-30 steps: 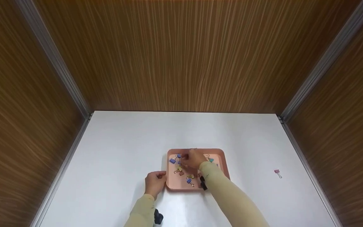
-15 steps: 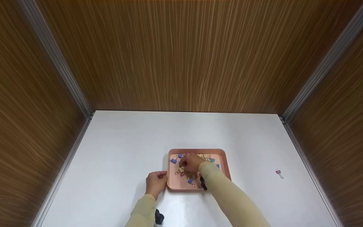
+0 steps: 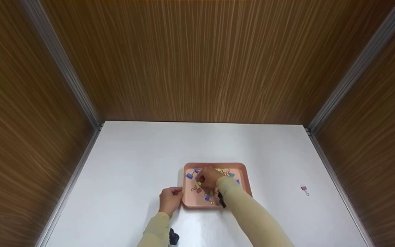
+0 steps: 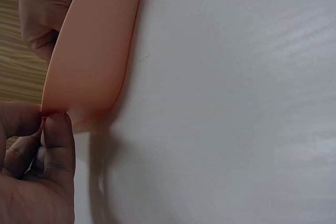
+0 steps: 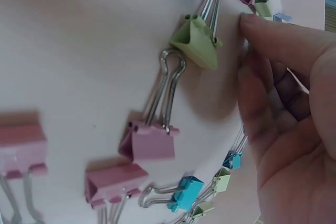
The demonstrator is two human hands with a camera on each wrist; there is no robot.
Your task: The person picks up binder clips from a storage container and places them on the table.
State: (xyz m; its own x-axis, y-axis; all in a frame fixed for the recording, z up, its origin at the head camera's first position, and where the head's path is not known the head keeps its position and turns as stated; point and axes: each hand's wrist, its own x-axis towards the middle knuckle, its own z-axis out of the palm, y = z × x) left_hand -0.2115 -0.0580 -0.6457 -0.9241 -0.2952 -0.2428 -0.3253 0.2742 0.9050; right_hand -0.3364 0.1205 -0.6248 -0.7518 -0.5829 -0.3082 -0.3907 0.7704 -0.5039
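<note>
On the near side of the white tabletop lies a shallow pink tray (image 3: pixel 197 207) with several binder clips in it. My left hand (image 3: pixel 170 200) pinches the tray's left rim between thumb and fingers, as the left wrist view confirms. Over the tray floor reaches my right hand (image 3: pixel 210 177), its fingers loosely curved downward. In the right wrist view its thumb and forefinger tips stand a little apart, with no clip seen between them. A green binder clip (image 5: pixel 198 43) and a pink binder clip (image 5: pixel 152 144) lie beside the fingertips. The right hand and forearm hide part of the tray.
A single pink binder clip (image 3: pixel 303 188) lies on the tabletop (image 3: pixel 273 157), well to the right of the tray. Wood-grain panels (image 3: pixel 197 61) stand behind and on both sides. More clips, such as a blue binder clip (image 3: pixel 189 176), lie near the tray's edges.
My right hand has drawn slightly back toward me from the tray's far rim, then stayed nearly still over the clips. My left hand keeps its hold on the rim.
</note>
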